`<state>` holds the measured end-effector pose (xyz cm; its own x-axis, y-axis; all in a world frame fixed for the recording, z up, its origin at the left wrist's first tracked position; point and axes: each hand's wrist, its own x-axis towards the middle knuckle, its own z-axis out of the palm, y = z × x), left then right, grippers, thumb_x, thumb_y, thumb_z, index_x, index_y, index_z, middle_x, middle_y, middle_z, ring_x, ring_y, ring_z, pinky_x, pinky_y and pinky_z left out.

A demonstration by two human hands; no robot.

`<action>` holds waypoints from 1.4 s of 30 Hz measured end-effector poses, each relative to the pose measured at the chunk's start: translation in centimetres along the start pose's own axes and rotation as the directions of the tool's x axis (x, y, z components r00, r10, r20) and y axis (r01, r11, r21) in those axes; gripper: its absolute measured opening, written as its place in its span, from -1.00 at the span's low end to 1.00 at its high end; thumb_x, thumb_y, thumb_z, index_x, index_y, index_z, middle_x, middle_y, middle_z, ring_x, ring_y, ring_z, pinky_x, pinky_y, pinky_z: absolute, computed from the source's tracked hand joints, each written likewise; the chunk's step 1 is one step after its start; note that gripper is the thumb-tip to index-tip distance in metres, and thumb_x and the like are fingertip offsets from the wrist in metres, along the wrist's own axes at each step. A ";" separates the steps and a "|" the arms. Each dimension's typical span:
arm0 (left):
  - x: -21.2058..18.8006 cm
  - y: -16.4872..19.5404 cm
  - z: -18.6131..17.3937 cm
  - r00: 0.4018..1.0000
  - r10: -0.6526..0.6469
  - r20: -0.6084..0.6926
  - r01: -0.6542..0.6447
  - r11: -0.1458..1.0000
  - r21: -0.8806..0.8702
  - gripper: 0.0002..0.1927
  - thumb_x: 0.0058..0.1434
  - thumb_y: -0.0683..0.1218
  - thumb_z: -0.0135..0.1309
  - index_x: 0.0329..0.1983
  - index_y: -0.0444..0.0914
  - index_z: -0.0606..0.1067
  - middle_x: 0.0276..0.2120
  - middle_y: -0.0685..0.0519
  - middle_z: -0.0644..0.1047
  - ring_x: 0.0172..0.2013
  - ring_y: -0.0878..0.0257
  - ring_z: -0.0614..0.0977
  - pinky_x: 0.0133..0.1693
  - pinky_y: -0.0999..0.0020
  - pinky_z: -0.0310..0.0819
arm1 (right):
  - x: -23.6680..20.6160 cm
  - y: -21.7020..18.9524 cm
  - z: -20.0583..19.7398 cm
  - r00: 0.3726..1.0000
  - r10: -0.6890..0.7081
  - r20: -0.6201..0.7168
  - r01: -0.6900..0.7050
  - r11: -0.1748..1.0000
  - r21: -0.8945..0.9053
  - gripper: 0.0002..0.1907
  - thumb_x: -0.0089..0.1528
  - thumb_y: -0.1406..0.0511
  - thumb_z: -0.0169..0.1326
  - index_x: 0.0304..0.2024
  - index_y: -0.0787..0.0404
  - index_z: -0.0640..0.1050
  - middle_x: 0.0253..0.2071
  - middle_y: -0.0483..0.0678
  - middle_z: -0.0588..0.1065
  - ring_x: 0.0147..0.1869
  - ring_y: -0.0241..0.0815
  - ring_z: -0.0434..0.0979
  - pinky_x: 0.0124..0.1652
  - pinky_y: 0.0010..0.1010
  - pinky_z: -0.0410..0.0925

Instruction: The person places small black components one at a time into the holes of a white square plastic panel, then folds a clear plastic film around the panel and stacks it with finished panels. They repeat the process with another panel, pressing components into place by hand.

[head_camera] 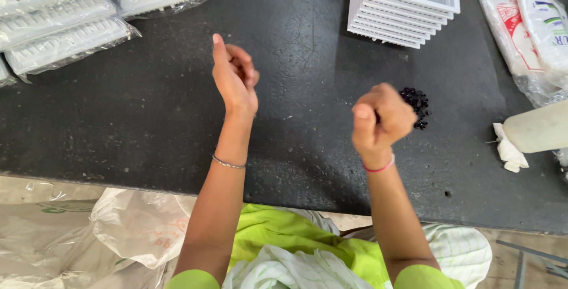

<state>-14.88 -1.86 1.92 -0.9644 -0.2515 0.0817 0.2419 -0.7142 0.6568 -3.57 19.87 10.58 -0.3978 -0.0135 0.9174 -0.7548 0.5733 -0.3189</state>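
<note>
Right hand [381,117] curled into a fist, contents unseen, just short of a heap of tiny black beads [416,105] lying beyond its knuckles — likely light, hard, prone to roll, best pinched; left hand [235,76] raised, fingers loosely bunched, holding nothing visible.

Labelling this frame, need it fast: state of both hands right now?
Left hand: raised above the black table, fingers curled, nothing visible in it.
Right hand: closed fist; contents cannot be told.
</note>
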 end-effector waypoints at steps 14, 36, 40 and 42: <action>-0.6 -2.8 1.1 0.984 0.168 0.052 -0.174 0.890 0.422 -0.34 0.50 0.25 -0.20 -0.70 -0.16 0.26 -0.72 0.19 0.23 -0.69 0.44 0.23 -0.61 0.48 0.02 | -7.5 9.0 -0.6 0.885 0.465 -0.004 -0.465 0.884 0.056 -0.51 0.48 0.28 -0.01 -0.51 0.28 0.17 -0.55 -0.17 0.06 -0.44 -0.40 -0.02 -0.43 -0.38 -0.09; -0.9 -4.4 1.1 0.989 0.138 0.043 -0.139 0.830 0.539 -0.41 0.45 0.24 -0.15 -0.57 -0.21 0.43 -0.71 0.18 0.33 -0.68 0.44 0.32 -0.60 0.49 0.12 | -4.2 7.5 -1.6 0.696 0.661 0.282 -0.651 0.746 -0.141 -0.69 0.43 0.10 0.07 0.04 0.14 0.64 -0.44 -0.14 0.44 -0.36 -0.28 0.39 -0.32 -0.39 0.33; -0.9 -4.4 1.1 0.994 0.099 0.040 -0.105 0.843 0.528 -0.52 0.44 0.22 -0.11 -0.39 -0.21 0.49 -0.59 0.16 0.42 -0.62 0.45 0.38 -0.56 0.51 0.19 | -4.2 7.2 -1.0 0.758 0.527 0.384 -0.497 0.849 -0.182 -0.72 0.34 0.15 0.18 0.02 0.15 0.64 -0.09 0.00 0.52 -0.06 -0.11 0.57 -0.05 -0.31 0.41; -0.8 -4.4 1.2 0.993 0.098 0.062 -0.116 0.847 0.519 -0.60 0.43 0.19 -0.06 -0.27 -0.21 0.50 -0.45 0.14 0.48 -0.54 0.45 0.43 -0.50 0.53 0.27 | -4.3 7.6 -1.2 0.778 0.530 0.338 -0.511 0.846 -0.150 -0.73 0.33 0.16 0.20 -0.01 0.15 0.64 0.02 0.01 0.52 0.08 -0.08 0.57 0.06 -0.29 0.40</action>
<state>-15.25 2.26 -0.16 -0.9407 -0.2797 0.1917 0.2612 -0.2369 0.9358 -7.02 25.30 4.53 -0.8858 0.0161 0.4637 -0.3569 0.6152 -0.7030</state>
